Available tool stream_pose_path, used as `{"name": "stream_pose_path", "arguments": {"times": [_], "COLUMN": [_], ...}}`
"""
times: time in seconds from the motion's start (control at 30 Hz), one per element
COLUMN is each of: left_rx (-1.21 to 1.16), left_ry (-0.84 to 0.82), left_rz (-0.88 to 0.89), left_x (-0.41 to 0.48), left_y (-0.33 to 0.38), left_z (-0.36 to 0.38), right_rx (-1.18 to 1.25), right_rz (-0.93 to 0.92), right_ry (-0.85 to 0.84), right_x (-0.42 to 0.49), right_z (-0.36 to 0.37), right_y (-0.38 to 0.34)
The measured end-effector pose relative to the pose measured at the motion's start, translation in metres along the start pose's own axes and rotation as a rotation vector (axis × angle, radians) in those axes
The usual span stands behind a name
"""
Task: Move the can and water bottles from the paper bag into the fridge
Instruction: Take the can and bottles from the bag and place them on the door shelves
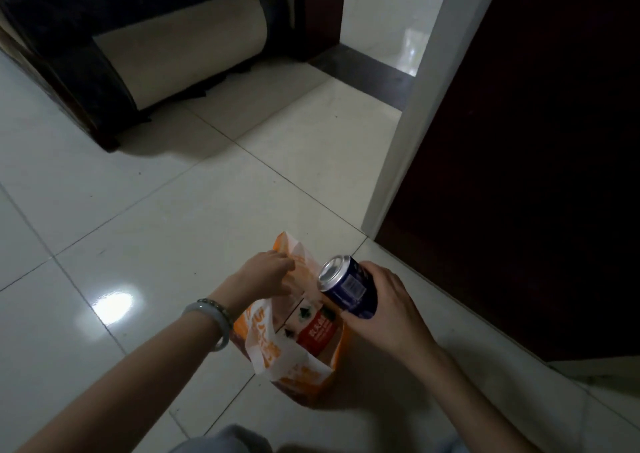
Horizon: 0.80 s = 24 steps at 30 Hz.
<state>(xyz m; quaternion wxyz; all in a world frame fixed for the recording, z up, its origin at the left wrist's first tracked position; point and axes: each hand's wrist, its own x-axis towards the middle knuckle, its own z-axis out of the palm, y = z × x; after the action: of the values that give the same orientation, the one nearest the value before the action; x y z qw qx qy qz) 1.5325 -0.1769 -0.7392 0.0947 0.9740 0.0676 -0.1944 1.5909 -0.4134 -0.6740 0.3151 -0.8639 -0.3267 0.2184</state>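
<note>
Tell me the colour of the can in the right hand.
The round metal can is dark blue with a silver top; the head view shows it.

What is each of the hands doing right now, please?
Left hand: pinches the rim of the paper bag.
Right hand: grips the blue can, held above the bag.

One can [347, 288], one paper bag [265, 347], one bracelet [212, 320].
</note>
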Motion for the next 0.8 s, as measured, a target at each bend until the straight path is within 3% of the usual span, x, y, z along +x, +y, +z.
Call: {"name": "stream_pose_path", "arguments": {"times": [0.1,0.23,0.4,0.57,0.67,0.8], "left_rx": [0.208,0.426,0.222,-0.002,-0.274,-0.36], "left_ry": [-0.16,-0.194,-0.431,-0.348,-0.287,-0.247], "left_rz": [0.007,0.055,-0.032,-0.103,-0.144,-0.051], "left_x": [0.02,0.04,0.034,0.025,0.015,0.002], "left_y": [0.011,0.03,0.033,-0.014,-0.025,-0.024], "left_z": [0.009,0.022,0.03,0.049,0.046,0.035], "right_rx": [-0.006,-0.01,-0.02,-0.007,0.004,0.001], "right_rz": [-0.009,-0.021,-0.025,-0.045,-0.046,-0.053], "right_ry": [0.064,0.089,0.081,0.091,0.095,0.112], "right_x": [-0.002,-0.004,-0.004,-0.001,0.002,0.005], "right_z": [-0.002,-0.001,0.004,0.009,0.01,0.008], "right_y": [0.006,0.012,0.014,0.013,0.011,0.009]}}
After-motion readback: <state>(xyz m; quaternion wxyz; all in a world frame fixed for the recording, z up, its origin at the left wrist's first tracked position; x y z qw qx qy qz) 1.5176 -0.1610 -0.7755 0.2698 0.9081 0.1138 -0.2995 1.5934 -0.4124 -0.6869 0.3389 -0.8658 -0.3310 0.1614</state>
